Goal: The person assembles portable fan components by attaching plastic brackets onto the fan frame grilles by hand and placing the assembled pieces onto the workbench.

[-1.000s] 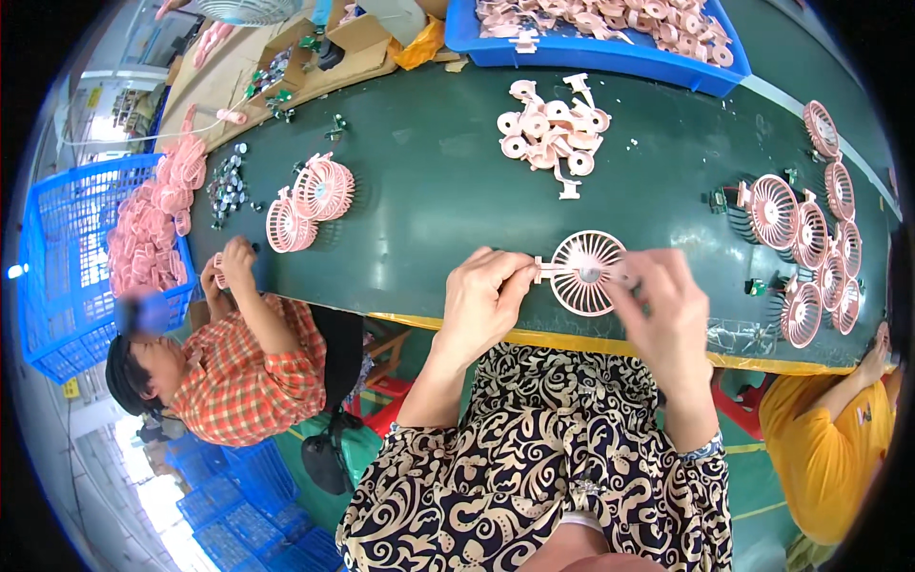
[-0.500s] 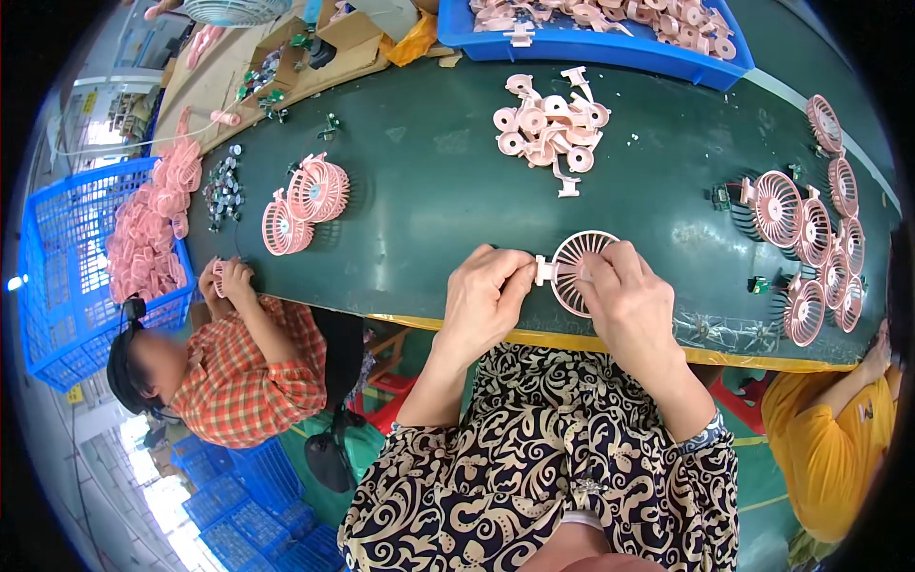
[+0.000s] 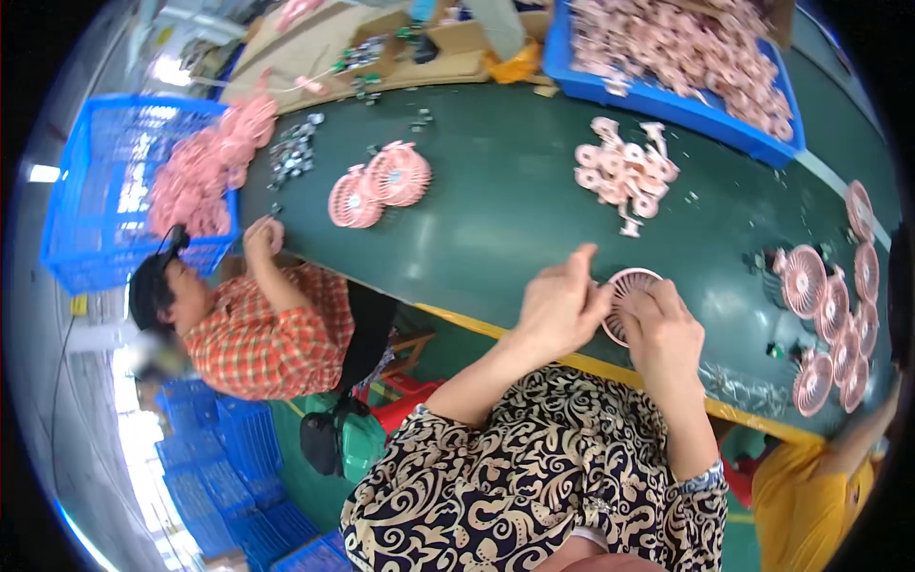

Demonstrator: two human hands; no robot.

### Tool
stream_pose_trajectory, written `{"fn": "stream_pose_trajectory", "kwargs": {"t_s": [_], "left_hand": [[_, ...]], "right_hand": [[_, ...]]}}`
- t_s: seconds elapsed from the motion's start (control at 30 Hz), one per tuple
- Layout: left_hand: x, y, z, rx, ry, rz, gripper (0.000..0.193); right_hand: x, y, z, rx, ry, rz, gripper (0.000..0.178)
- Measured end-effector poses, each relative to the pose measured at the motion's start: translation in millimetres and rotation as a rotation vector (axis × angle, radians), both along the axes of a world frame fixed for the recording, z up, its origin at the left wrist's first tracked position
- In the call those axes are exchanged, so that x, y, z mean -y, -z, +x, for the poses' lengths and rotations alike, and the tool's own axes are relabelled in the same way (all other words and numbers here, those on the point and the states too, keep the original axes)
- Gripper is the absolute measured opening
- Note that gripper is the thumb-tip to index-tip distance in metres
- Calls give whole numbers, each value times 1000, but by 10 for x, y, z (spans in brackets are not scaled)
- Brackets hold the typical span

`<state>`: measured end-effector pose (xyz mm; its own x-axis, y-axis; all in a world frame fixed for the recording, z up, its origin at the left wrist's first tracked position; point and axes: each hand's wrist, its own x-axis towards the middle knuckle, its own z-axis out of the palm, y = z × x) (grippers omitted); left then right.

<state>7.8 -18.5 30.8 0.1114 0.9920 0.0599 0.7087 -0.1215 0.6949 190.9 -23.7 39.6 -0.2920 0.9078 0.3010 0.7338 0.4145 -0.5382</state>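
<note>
The right hand (image 3: 664, 329) pinches the pink fan guard (image 3: 625, 284) beneath it, apparently for steadiness, while the left hand (image 3: 559, 307) borders the guard's left side, its hold hidden, with pink brackets (image 3: 624, 173) beyond the grip, seemingly within reach.

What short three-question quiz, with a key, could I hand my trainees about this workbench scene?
1. True or false: the right hand is over a round pink fan grille.

2. Multiple choice: what fills the blue tray at the far side of the green table?
(a) metal screws
(b) pink moulded plastic parts
(c) glass bottles

3. Fill in the blank: the co-worker in the orange plaid shirt is to the ____ of that fan grille.

Key: 1 true; 2 b; 3 left.
</note>
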Motion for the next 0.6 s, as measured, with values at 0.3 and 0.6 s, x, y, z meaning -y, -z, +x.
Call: {"fn": "stream_pose_trajectory", "kwargs": {"t_s": [0.3, 0.6], "left_hand": [[-36, 12, -16, 84, 54, -88, 67], [-101, 75, -14, 102, -5, -80, 55]], "right_hand": [[-5, 61, 26, 66, 0, -27, 19], [-7, 81, -26, 121, 19, -44, 19]]}}
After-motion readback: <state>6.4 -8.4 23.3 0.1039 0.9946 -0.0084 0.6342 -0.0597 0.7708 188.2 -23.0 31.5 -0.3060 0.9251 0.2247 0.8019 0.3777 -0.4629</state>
